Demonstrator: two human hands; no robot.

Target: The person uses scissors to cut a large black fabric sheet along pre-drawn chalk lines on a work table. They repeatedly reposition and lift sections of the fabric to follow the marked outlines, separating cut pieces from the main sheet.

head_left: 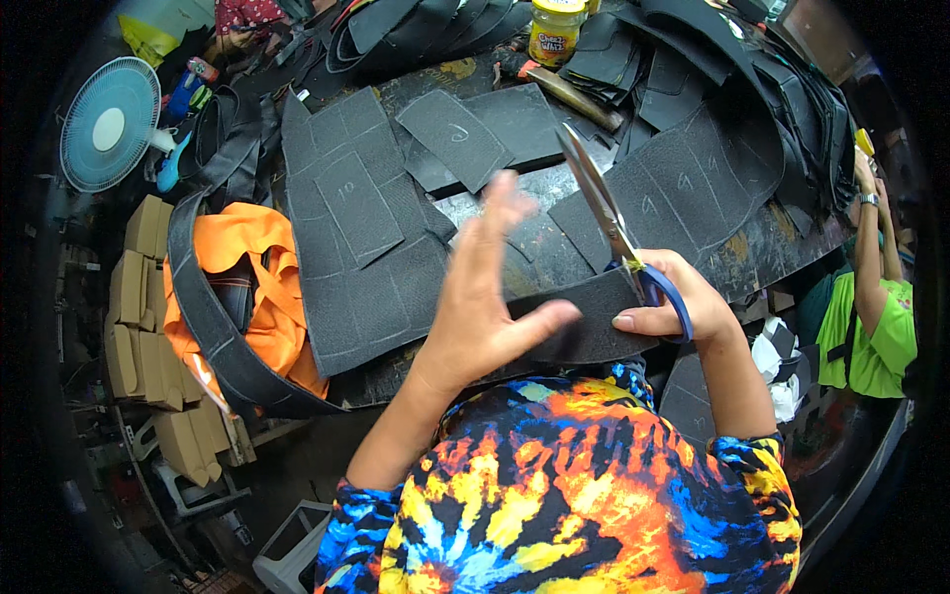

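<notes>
My left hand (483, 287) is raised over the near edge of the table, fingers stretched out and holding nothing. It is slightly blurred. My right hand (698, 297) grips a pair of scissors (600, 198) by the blue handles, blades pointing up and away from me. Under the right thumb lies a curved black strip of leather-like material (594, 322), which reaches left to behind my left hand. A large black sheet (376, 312) with pale drawn outlines lies left of that hand, with a loose rectangular piece (358, 208) on top.
Another marked black sheet (683, 183) curves up at the right. Beyond it stand a yellow-lidded jar (554, 35) and a hammer (574, 97). Orange cloth (233, 243) hangs at the table's left end, near a fan (109, 124) and cardboard boxes (148, 356). A person in green (871, 327) is at the right.
</notes>
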